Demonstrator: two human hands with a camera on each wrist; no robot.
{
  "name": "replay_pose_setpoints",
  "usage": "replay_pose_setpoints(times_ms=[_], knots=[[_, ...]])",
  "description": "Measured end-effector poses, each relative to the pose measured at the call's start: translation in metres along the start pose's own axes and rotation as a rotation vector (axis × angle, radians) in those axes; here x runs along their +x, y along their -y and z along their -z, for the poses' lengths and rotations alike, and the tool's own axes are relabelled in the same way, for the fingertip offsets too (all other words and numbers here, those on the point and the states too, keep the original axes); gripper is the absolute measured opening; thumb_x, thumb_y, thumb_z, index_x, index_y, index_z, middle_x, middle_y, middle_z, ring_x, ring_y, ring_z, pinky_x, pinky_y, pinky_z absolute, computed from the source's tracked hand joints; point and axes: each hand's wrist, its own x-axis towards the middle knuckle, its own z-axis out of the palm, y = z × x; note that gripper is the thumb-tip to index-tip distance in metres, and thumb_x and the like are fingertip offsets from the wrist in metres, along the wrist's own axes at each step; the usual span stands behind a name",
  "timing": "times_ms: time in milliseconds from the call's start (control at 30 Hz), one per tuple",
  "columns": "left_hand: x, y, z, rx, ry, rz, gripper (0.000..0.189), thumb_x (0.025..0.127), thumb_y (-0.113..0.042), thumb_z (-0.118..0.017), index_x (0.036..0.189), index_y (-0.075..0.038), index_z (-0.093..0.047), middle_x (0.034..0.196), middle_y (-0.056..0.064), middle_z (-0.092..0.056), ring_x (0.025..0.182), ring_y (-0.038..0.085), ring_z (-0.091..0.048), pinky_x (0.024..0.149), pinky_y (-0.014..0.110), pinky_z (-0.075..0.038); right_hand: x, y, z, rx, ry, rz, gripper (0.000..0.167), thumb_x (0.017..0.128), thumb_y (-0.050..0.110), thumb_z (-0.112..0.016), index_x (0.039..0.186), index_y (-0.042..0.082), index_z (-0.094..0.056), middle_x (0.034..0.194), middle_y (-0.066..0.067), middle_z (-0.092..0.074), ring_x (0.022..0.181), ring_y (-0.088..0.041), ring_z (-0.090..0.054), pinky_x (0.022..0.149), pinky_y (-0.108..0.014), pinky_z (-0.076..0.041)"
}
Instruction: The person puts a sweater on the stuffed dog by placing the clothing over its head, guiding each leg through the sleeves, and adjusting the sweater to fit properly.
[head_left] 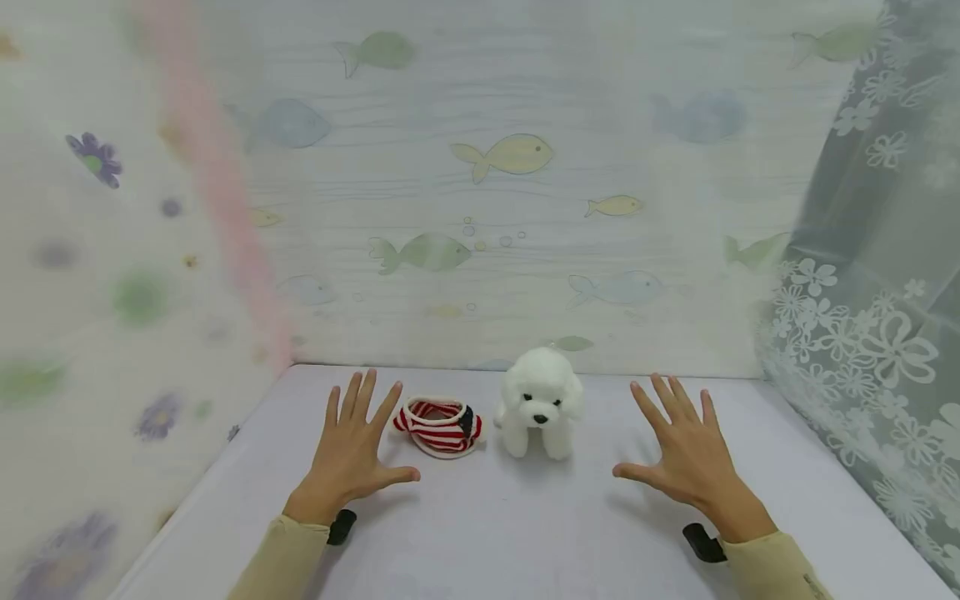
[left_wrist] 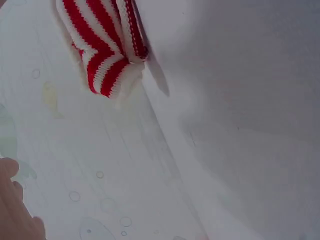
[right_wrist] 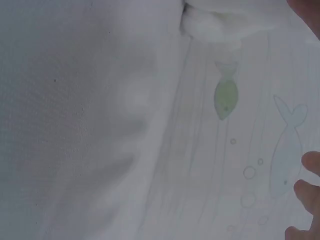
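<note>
A white plush dog [head_left: 540, 404] stands upright on the table, facing the head camera. Left of it lies a small red-and-white striped knit garment [head_left: 442, 435] with a dark patch on its right side; its stripes [left_wrist: 102, 40] show at the top of the left wrist view. My left hand [head_left: 352, 454], fingers straight and spread, is just left of the garment and holds nothing. Spread the same way, my right hand [head_left: 686, 458] is to the right of the dog, apart from it. Part of the dog's white fur [right_wrist: 210, 22] appears at the top of the right wrist view.
The table [head_left: 517, 533] has a white cover. Behind it hangs a fish-print curtain [head_left: 510, 250]. A flower-print cloth [head_left: 97, 333] borders the left side, and a sheer lace curtain [head_left: 877, 350] the right. Each wrist carries a black strap piece [head_left: 342, 527].
</note>
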Motion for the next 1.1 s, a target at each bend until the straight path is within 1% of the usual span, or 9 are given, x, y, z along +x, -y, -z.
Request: replay_pose_setpoints(times_ms=[100,233,300,433,533,700,833,1000,1100], knots=[[0.004,-0.001,0.004,-0.007,-0.009,-0.016,0.125,0.057,-0.092,-0.052,0.154,-0.022,-0.015,0.157,0.02,-0.006,0.144,0.037,-0.006,0.111,0.058,-0.005,0.001,0.0,-0.001,0.028,-0.059,0.036,0.113,0.063,0.08,-0.063,0.151,0.019,-0.029,0.151,-0.019,-0.031,0.139,-0.039,-0.024,0.109,-0.06,-0.015],[0.008,-0.004,0.015,-0.058,-0.063,-0.056,0.119,0.062,-0.084,-0.06,0.153,-0.018,-0.021,0.156,0.02,-0.014,0.142,0.038,-0.013,0.111,0.059,-0.01,0.003,0.006,-0.002,0.106,-0.162,0.088,0.107,0.067,0.076,-0.065,0.148,0.013,-0.035,0.148,-0.019,-0.036,0.136,-0.039,-0.03,0.112,-0.051,-0.017],[0.01,-0.007,0.02,-0.101,-0.093,-0.082,0.115,0.064,-0.079,-0.064,0.152,-0.016,-0.025,0.155,0.02,-0.018,0.141,0.038,-0.016,0.111,0.058,-0.011,0.005,0.01,-0.002,0.146,-0.201,0.114,0.103,0.069,0.074,-0.065,0.146,0.011,-0.038,0.147,-0.018,-0.037,0.135,-0.039,-0.032,0.113,-0.049,-0.018],[0.013,-0.016,0.024,-0.18,-0.146,-0.137,0.105,0.069,-0.072,-0.068,0.147,-0.011,-0.035,0.151,0.021,-0.027,0.138,0.04,-0.026,0.109,0.058,-0.019,0.009,0.022,0.002,0.197,-0.22,0.159,0.098,0.072,0.072,-0.064,0.144,0.01,-0.042,0.148,-0.015,-0.037,0.135,-0.038,-0.034,0.111,-0.05,-0.022],[0.015,-0.026,0.025,-0.227,-0.16,-0.162,0.101,0.069,-0.067,-0.072,0.145,-0.01,-0.039,0.15,0.02,-0.03,0.137,0.04,-0.029,0.109,0.056,-0.022,0.013,0.033,0.005,0.224,-0.227,0.189,0.096,0.073,0.071,-0.065,0.143,0.01,-0.043,0.148,-0.014,-0.038,0.135,-0.037,-0.035,0.108,-0.053,-0.025],[0.021,-0.042,0.026,-0.25,-0.121,-0.199,0.095,0.07,-0.063,-0.074,0.144,-0.012,-0.041,0.15,0.016,-0.032,0.138,0.035,-0.028,0.111,0.052,-0.02,0.023,0.052,0.007,0.269,-0.232,0.222,0.094,0.074,0.069,-0.065,0.143,0.01,-0.043,0.147,-0.014,-0.039,0.134,-0.036,-0.035,0.109,-0.05,-0.025],[0.024,-0.05,0.028,-0.254,-0.09,-0.225,0.093,0.073,-0.063,-0.072,0.144,-0.012,-0.041,0.15,0.014,-0.033,0.139,0.033,-0.028,0.112,0.051,-0.021,0.035,0.069,0.006,0.299,-0.255,0.264,0.093,0.074,0.067,-0.067,0.143,0.009,-0.043,0.145,-0.016,-0.041,0.134,-0.037,-0.036,0.11,-0.049,-0.024],[0.028,-0.052,0.03,-0.262,-0.104,-0.255,0.092,0.072,-0.06,-0.074,0.143,-0.01,-0.043,0.149,0.014,-0.034,0.138,0.032,-0.03,0.112,0.048,-0.021,0.053,0.088,0.005,0.318,-0.278,0.327,0.09,0.075,0.063,-0.07,0.142,0.009,-0.044,0.144,-0.017,-0.042,0.135,-0.037,-0.034,0.11,-0.049,-0.023],[0.027,-0.049,0.031,-0.269,-0.112,-0.25,0.092,0.071,-0.055,-0.078,0.142,-0.01,-0.042,0.149,0.014,-0.035,0.137,0.032,-0.032,0.112,0.047,-0.022,0.064,0.098,0.004,0.321,-0.272,0.357,0.088,0.076,0.062,-0.07,0.142,0.009,-0.045,0.144,-0.017,-0.042,0.136,-0.036,-0.032,0.111,-0.049,-0.022]])
